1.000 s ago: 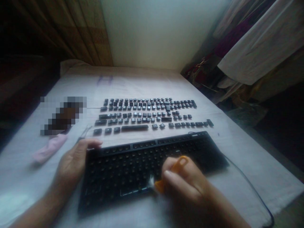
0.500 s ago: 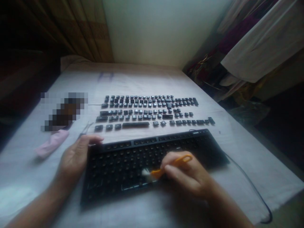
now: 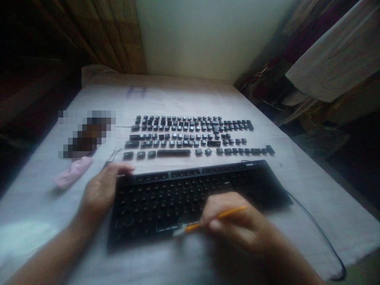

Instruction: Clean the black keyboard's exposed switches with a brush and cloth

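A black keyboard (image 3: 178,198) with its keycaps off lies slightly turned on the white cloth. My left hand (image 3: 102,188) grips its left end, thumb over the top edge and the other fingers hidden behind the side. In my right hand (image 3: 233,217) is a small brush (image 3: 191,227) with an orange handle, pinched between thumb and fingers. Its pale bristles touch the keyboard's front edge, near the space bar slot. Beyond the keyboard, the loose black keycaps (image 3: 173,152) are laid out in rows.
A pink cloth (image 3: 74,172) and a blurred-out dark item (image 3: 89,134) lie at the left. A thin metal tool (image 3: 113,156) sits just behind my left hand. The keyboard's cable (image 3: 320,233) curves down the right side. Clothes (image 3: 335,67) hang beyond the table's right edge.
The brush has moved down and a little left, from among the key posts to the keyboard's front edge, and its handle is tilted flatter. My left hand keeps its hold.
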`<state>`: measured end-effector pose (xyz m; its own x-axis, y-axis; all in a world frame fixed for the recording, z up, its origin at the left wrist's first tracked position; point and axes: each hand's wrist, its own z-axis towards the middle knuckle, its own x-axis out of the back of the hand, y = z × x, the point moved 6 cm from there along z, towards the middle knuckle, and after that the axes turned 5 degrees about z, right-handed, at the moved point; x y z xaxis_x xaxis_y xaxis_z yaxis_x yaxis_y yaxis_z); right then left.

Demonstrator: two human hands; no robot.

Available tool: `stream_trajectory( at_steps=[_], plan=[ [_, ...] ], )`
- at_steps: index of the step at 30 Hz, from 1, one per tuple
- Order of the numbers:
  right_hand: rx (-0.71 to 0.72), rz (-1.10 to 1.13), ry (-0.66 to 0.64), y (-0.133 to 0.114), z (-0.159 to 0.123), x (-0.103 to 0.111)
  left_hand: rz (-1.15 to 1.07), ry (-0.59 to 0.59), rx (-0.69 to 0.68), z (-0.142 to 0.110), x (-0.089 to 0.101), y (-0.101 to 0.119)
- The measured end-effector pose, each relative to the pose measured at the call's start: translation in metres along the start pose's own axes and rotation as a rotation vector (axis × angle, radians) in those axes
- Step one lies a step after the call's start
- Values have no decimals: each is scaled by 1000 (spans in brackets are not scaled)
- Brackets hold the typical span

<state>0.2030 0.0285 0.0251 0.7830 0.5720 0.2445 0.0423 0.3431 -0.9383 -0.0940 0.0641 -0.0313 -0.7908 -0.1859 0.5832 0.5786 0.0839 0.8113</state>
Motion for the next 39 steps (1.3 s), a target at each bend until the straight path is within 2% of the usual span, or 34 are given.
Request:
stream_trajectory(
  at_steps=[4,10,15,17,21,23,26,28,30,33,36,39],
  plan=[
    [45,-74,58,-3,-1,5,2,1,-20,0,-1,3],
    [57,-150,-52,-9,6,-11,6,-10,-49,-2,1,8],
    [116,-136,-50,-16,12,-21,23,-11,-69,-2,1,12],
    [107,-123,15,-15,12,-17,19,-9,-71,-2,0,11],
    [62,-190,274,-11,8,-3,-33,-14,-27,-1,-2,6],
    [90,-280,284,-14,7,-7,-41,-12,-4,-1,-2,6],
    [101,-361,152,-19,8,-25,-23,-5,3,-1,-2,8],
    [80,-321,120,-21,9,-30,-15,-5,-6,-1,-2,9],
    [60,-250,185,-22,9,-26,-15,-3,-14,-1,-1,10],
    [37,-236,367,-16,7,-7,-21,-5,-7,-1,-1,9],
    [67,-387,470,-9,5,7,-24,-8,19,-1,0,7],
    [157,-583,479,-11,5,6,-32,4,23,-2,0,8]
  ],
)
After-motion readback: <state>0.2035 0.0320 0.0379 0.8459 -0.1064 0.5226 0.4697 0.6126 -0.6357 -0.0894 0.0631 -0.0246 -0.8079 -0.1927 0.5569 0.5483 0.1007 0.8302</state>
